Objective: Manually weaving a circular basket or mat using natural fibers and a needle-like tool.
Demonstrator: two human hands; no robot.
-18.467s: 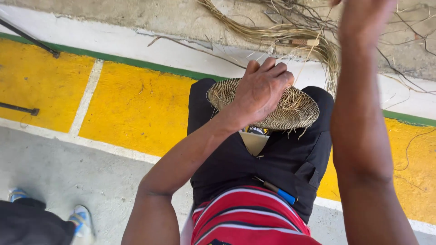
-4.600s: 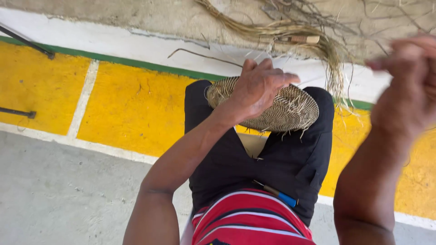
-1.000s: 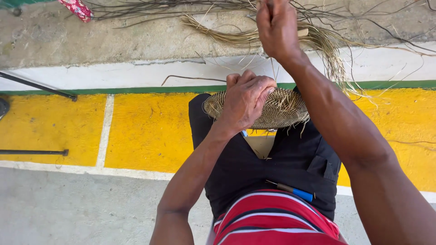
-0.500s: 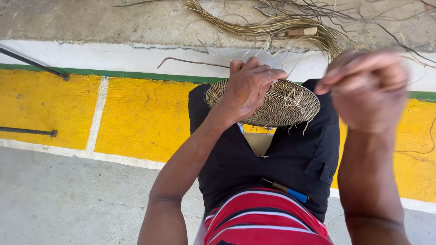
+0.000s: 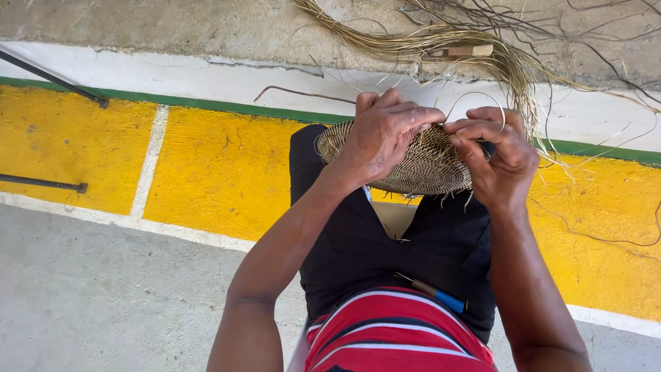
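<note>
A round woven straw basket base rests on my knees, over black trousers. My left hand lies on top of it, fingers curled over its far rim and gripping it. My right hand is at the basket's right rim, thumb and fingers pinched on a thin pale straw strand that loops up above the two hands. Loose strand ends stick out along the basket's near edge.
A bundle of dry straw lies on the concrete ahead, with a small wooden-handled tool in it. A blue-handled tool lies on my lap. Yellow painted floor with green and white stripes runs across; dark metal rods are at left.
My right hand has come down from mid-air to the basket's right rim, drawing the strand with it. My left hand has stayed on the basket.
</note>
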